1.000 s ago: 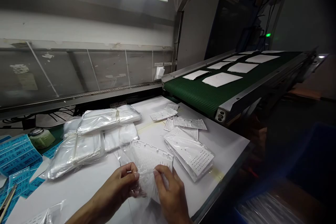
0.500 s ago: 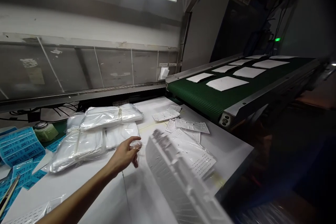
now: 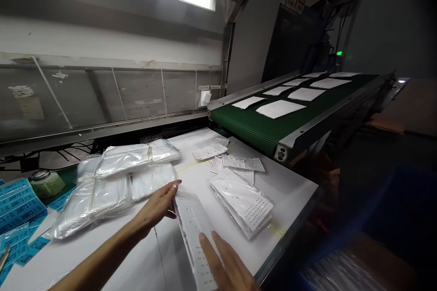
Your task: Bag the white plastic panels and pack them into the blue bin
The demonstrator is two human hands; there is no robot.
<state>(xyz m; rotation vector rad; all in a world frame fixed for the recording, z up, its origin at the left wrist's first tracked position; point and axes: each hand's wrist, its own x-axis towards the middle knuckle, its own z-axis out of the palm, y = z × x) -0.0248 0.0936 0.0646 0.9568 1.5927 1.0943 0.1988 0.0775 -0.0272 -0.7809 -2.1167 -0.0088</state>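
A white plastic panel with rows of small slots (image 3: 191, 213) is held above the white table, its slotted face upward. My left hand (image 3: 160, 204) grips its far left corner, the thumb along the edge. At the near end my right hand (image 3: 225, 261) has its fingers lying over the panel's face; its thumb is hidden. To the right lie bagged slotted white panels (image 3: 242, 200), stacked askew in clear film. Several smaller loose white panels (image 3: 243, 163) lie behind them.
Bundles of clear plastic bags (image 3: 99, 198) stand left of my hands. Blue printed label sheets (image 3: 20, 204) and a small greenish jar (image 3: 46, 183) lie farther left. A green conveyor belt (image 3: 246, 129) carrying several white panels (image 3: 280, 109) rises at the back right.
The panel has turned from its ribbed side to its slotted face and come down lower. My left hand has closed on its far corner. My right hand has come into view.
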